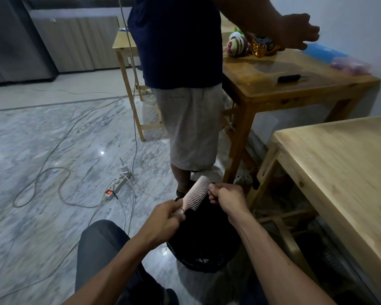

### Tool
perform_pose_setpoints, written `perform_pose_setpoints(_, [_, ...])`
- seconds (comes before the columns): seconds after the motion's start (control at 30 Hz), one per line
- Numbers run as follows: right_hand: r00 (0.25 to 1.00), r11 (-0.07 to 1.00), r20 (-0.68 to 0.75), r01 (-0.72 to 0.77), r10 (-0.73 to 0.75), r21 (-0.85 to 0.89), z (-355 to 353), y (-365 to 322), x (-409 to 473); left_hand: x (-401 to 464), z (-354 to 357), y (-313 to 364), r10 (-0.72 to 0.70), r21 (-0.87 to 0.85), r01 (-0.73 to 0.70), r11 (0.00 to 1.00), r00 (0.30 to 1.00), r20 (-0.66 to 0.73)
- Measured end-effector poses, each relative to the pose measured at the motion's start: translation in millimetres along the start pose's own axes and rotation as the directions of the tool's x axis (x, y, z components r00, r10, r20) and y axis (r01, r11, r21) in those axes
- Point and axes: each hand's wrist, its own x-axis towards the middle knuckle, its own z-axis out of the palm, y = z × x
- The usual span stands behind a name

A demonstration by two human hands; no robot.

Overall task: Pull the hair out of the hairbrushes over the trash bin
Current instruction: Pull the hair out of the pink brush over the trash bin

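Note:
A pale pink hairbrush (195, 193) with rows of white bristles is held tilted over a black-lined trash bin (204, 243) on the floor. My left hand (166, 216) grips the brush's handle at its lower end. My right hand (226, 197) pinches at the bristles near the upper end of the brush head, fingers closed on dark hair too fine to see clearly. A black hairbrush (289, 78) lies on the far wooden table (273, 84).
Another person (185, 84) stands just behind the bin, one arm stretched over the far table with toys (235, 45) on it. A light wooden table (343, 164) is close on my right. Cables and a power strip (117, 186) lie on the marble floor to the left.

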Motion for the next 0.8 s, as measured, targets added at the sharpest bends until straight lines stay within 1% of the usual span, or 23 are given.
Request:
perform_pose_setpoints(0.03, [1.0,1.0,0.006,-0.004,0.004,0.014,-2.8,-1.0,2.4,1.9,-2.1,-0.7,-0.005,-0.014,0.005,1.0,1.0,-0.013])
perform_pose_setpoints(0.13, [1.0,0.999,-0.014,-0.025,0.025,0.044,-13.8,-8.1,3.9,11.3,-7.9,-4.6,0.073,0.132,-0.066,0.989,0.996,-0.044])
perform_pose_setpoints(0.2, [0.999,0.997,-0.033,-0.032,0.035,0.074,-21.0,-11.5,4.0,17.7,-10.2,-7.3,0.103,0.226,-0.082,0.971,0.991,-0.083])
perform_pose_setpoints(0.27, [0.997,0.993,-0.041,-0.058,0.063,0.104,-26.3,-13.2,3.3,21.2,-12.1,-11.2,0.095,0.344,-0.041,0.938,0.986,-0.141])
perform_pose_setpoints(0.33, [0.996,0.983,-0.054,-0.065,0.075,0.173,-31.5,-13.0,3.9,21.5,-13.8,-14.8,0.082,0.434,0.002,0.901,0.981,-0.174])
perform_pose_setpoints(0.4, [0.996,0.965,-0.061,-0.042,0.06,0.26,-37.1,-11.1,5.1,21.2,-14.0,-14.9,0.066,0.471,0.024,0.882,0.983,-0.174])
perform_pose_setpoints(0.47, [0.994,0.966,-0.074,-0.061,0.082,0.251,-41.0,-7.0,9.8,20.5,-12.3,-14.4,0.064,0.473,0.024,0.881,0.983,-0.169])
perform_pose_setpoints(0.53, [0.987,0.986,-0.083,-0.124,0.134,0.115,-40.5,-2.4,11.7,19.6,-9.9,-14.2,0.073,0.459,0.017,0.888,0.981,-0.178])
perform_pose_setpoints(0.6, [0.984,0.979,-0.071,-0.173,0.166,-0.106,-38.8,8.1,14.2,18.9,-8.2,-13.5,0.079,0.441,0.015,0.897,0.978,-0.194])
perform_pose_setpoints(0.63, [0.986,0.963,-0.046,-0.164,0.158,-0.213,-37.5,13.5,13.0,18.8,-8.0,-12.4,0.078,0.428,0.017,0.904,0.976,-0.203])
perform_pose_setpoints(0.67, [0.992,0.932,-0.02,-0.124,0.125,-0.341,-37.1,20.2,12.4,18.6,-8.7,-10.9,0.077,0.414,0.019,0.91,0.974,-0.215])
perform_pose_setpoints(0.7, [0.997,0.873,0.001,-0.067,0.077,-0.483,-37.7,28.9,12.9,18.3,-9.8,-9.4,0.081,0.405,0.019,0.914,0.97,-0.228])
perform_pose_setpoints(0.73, [0.998,0.79,0.046,-0.012,0.051,-0.613,-38.1,34.0,12.5,18.3,-11.3,-8.2,0.09,0.405,0.015,0.914,0.967,-0.238])
perform_pose_setpoints(0.77, [0.995,0.737,0.089,0.024,0.049,-0.675,-38.6,38.6,14.5,17.9,-13.1,-7.2,0.104,0.414,0.006,0.91,0.965,-0.241])
perform_pose_setpoints(0.8, [0.989,0.719,0.123,0.03,0.078,-0.694,-39.2,38.3,15.3,17.5,-14.8,-6.6,0.12,0.431,-0.008,0.903,0.965,-0.235])
